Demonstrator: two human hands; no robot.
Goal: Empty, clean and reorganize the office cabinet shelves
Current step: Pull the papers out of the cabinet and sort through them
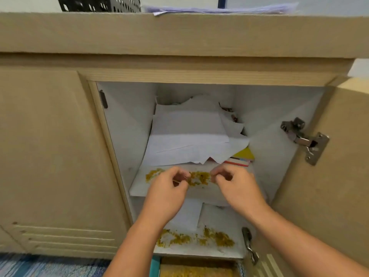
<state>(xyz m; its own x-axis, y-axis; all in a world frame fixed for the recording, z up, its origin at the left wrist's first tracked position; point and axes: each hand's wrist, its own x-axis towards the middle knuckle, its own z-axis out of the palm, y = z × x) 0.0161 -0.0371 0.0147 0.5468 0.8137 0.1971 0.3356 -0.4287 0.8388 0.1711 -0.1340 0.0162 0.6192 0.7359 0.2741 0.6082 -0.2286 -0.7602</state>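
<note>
The cabinet stands open before me. Its upper shelf (139,189) holds a messy pile of white papers (187,136), with yellow crumbly debris (199,177) strewn along the front edge. Both hands hover over that debris. My left hand (169,190) pinches a thin pale strand between thumb and fingers. My right hand (233,186) has its fingers curled and its fingertips pinched together; what lies between them is too small to see. The lower shelf (199,251) carries more yellow debris (219,238) and white sheets (187,216).
Colourful booklets (243,156) poke out under the papers at the right. The right door (343,186) hangs open with its metal hinge (305,138); the left door (50,156) is closed. A black perforated basket (99,4) and loose papers (219,9) sit on the cabinet top.
</note>
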